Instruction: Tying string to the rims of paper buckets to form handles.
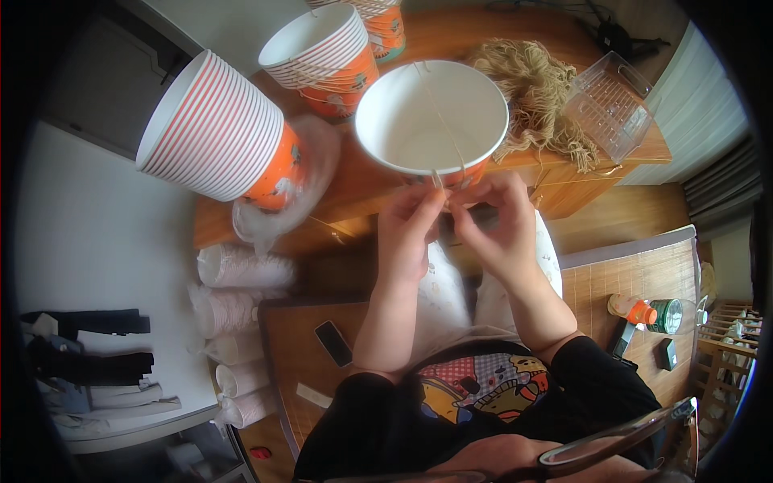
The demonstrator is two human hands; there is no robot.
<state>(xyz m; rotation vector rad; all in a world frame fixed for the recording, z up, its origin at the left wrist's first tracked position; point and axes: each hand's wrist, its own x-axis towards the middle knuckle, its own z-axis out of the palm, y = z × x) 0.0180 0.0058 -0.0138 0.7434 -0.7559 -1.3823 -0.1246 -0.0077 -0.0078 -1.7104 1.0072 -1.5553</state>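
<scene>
A large paper bucket (386,121), white inside and orange outside, stands in front of me with its mouth tilted up. A thin beige string (441,115) crosses the mouth from the far rim to the near rim. Against the near rim, my left hand (409,229) pinches the string between thumb and forefinger, a short pale end showing above the fingertips. My right hand (501,221) meets it there, thumb and forefinger closed on the string as well. Exactly how the string lies between the fingertips is hidden.
Stacked paper buckets (213,133) lean at the left in clear plastic; another stack (318,56) stands behind. A heap of beige strings (535,92) lies by a clear plastic basket (612,105) on the wooden table (564,189). A phone (333,344) and bottles (667,315) are beside me.
</scene>
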